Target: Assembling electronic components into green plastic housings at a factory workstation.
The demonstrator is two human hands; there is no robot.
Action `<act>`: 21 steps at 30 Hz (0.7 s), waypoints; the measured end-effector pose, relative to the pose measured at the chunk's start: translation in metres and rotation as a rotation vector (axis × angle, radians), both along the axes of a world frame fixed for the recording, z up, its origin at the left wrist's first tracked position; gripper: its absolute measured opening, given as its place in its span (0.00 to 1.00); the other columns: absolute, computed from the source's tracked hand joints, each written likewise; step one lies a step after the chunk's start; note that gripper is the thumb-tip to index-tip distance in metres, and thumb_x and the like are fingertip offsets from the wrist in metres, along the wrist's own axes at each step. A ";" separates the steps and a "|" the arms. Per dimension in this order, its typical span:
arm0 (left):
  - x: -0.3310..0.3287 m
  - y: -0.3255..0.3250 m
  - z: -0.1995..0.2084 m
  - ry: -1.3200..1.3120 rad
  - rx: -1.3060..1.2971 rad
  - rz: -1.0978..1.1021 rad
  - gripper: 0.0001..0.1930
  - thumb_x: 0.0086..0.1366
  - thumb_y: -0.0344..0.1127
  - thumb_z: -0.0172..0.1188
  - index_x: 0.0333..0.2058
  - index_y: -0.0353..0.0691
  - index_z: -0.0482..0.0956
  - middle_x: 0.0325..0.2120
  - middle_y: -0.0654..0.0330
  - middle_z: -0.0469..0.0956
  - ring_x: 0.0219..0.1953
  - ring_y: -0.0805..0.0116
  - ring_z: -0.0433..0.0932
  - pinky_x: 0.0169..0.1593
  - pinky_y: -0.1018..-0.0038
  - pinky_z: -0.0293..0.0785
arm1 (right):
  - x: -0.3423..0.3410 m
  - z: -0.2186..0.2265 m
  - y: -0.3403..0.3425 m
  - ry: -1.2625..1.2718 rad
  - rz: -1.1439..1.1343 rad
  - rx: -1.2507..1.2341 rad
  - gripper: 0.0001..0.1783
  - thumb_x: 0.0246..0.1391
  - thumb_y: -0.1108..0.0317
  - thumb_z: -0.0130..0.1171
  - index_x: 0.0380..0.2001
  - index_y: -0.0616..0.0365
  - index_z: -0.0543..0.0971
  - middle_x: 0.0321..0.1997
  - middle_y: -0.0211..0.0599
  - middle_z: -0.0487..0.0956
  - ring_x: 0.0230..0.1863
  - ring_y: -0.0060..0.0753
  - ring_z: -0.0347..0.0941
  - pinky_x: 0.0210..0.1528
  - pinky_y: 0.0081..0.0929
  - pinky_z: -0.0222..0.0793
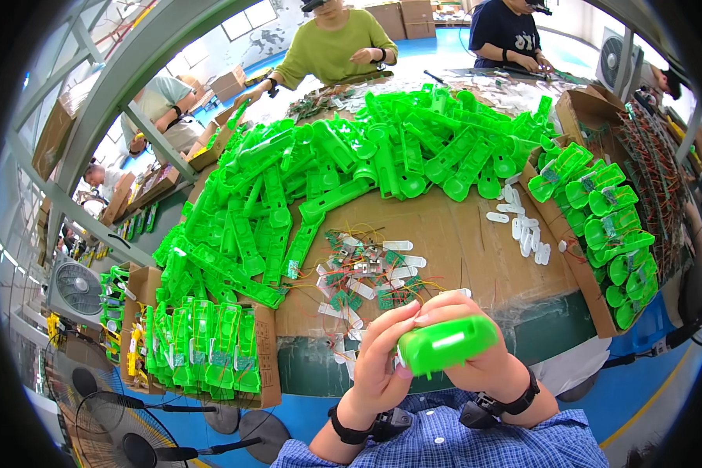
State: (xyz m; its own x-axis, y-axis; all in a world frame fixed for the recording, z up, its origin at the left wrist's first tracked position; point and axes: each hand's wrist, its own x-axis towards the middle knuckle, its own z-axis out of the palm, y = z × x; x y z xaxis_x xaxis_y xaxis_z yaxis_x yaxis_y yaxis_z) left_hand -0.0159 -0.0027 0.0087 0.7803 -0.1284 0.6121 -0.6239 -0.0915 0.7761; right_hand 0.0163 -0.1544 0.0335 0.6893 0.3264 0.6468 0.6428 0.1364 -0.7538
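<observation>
In the head view, a green shell [448, 345] is held up close to the body, in front of the tabletop [312, 360] near its near edge. The left hand [384, 347] grips one end, its fingers curled and closed on the plastic with the thumb underneath. The right hand [480, 365] holds the other side; its fingers are bent around the shell, though some tips are hidden behind it. The shell looks slightly blurred, and its far face is out of sight.

For good handling, I would press evenly with both hands, as thin plastic may flex or slip if one side bears all the force. Fingertips are best held off the rim (a pinch there seems likely).

Beyond the hands lie boards [343, 299] with thin wires [437, 285], tangled together; lifting one gently, wires free, should spare the joints. White tabs [498, 217] lie over to the right. A pile [277, 195] of shells curves round the back and left, while filled boxes stand at left [267, 359] and right, their rows best left unbumped by the elbows.
</observation>
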 end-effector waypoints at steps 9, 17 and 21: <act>0.003 -0.009 0.002 -0.151 -0.024 0.081 0.20 0.54 0.27 0.56 0.46 0.29 0.66 0.47 0.43 0.66 0.48 0.52 0.69 0.50 0.66 0.65 | -0.001 0.007 -0.002 -0.097 0.010 -0.020 0.20 0.43 0.74 0.58 0.43 0.59 0.70 0.42 0.43 0.72 0.40 0.41 0.71 0.41 0.29 0.68; -0.002 -0.008 0.001 -0.006 0.021 0.114 0.18 0.60 0.31 0.48 0.47 0.27 0.66 0.48 0.42 0.66 0.48 0.51 0.69 0.51 0.65 0.64 | -0.009 0.000 0.005 -0.059 -0.129 -0.055 0.23 0.44 0.71 0.58 0.45 0.64 0.66 0.38 0.45 0.74 0.34 0.41 0.74 0.36 0.28 0.70; -0.002 -0.011 0.008 -0.049 0.126 0.184 0.18 0.60 0.31 0.48 0.48 0.27 0.65 0.48 0.42 0.66 0.49 0.51 0.69 0.52 0.65 0.64 | -0.014 -0.002 0.009 0.025 -0.204 -0.002 0.21 0.45 0.71 0.58 0.42 0.65 0.65 0.34 0.44 0.75 0.31 0.38 0.75 0.33 0.26 0.70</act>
